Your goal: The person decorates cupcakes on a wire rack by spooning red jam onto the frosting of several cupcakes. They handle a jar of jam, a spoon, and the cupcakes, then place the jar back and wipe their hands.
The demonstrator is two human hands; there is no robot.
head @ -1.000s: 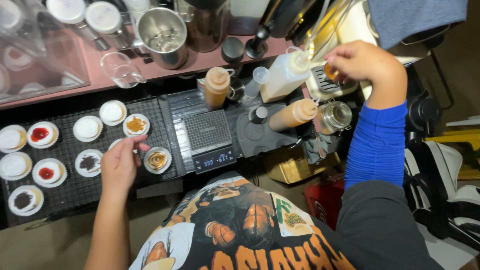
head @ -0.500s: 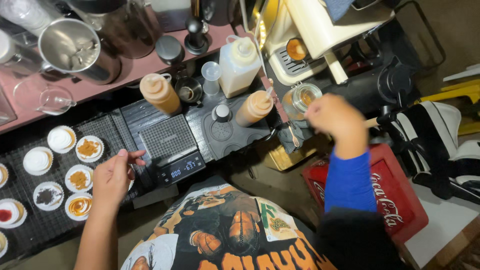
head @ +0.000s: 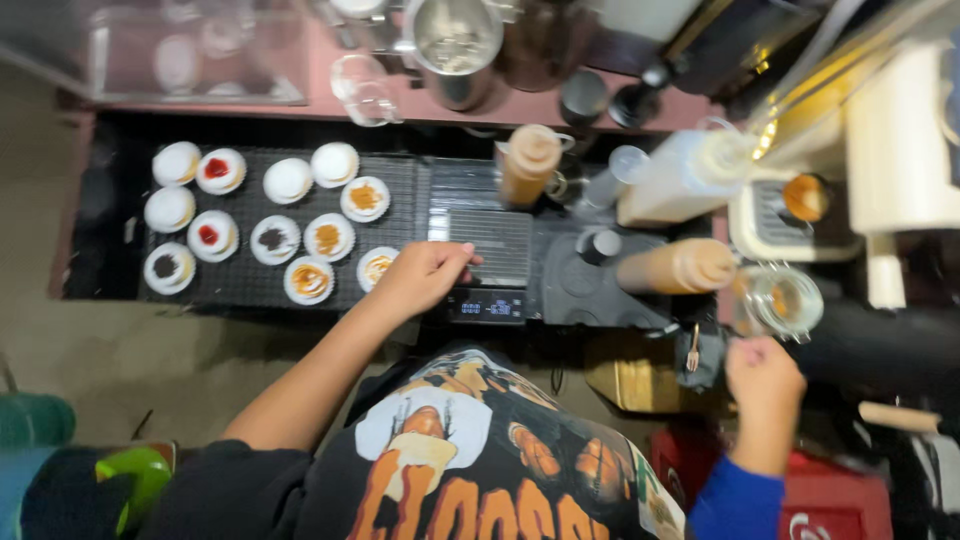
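The dark surface [head: 560, 300] runs across the frame, with a pinkish ledge [head: 300, 110] behind it at 12 o'clock carrying a steel jug [head: 455, 45] and a clear glass [head: 362, 90]. At 9 o'clock a black mat [head: 240, 285] holds about a dozen small cups [head: 330, 237] with red, orange and dark toppings or plain white. A scale [head: 490, 260] sits at the centre, its lit display toward the person. At 2 o'clock stands a white bottle [head: 690, 175]; two tan bottles follow, one upright [head: 528, 165] at 12 o'clock, one lying on its side [head: 675, 267] at 3 o'clock. A glass jar [head: 785, 300] stands at 3 o'clock, a fork [head: 692, 350] just beside it at 4 o'clock.

The left hand [head: 425, 278] lies loosely curled, palm down, touching the scale's left edge, beside the nearest cup [head: 378, 268]; it seems to hold nothing. The right hand [head: 765, 368] is closed into a fist just below the jar; whether it grips anything I cannot tell.

This looks like portioning cups by weight, the left hand between mat and scale. A next move would call for a light pinch on a cup's rim, kept level.

The room is dim, with a bare floor at 8 o'clock.
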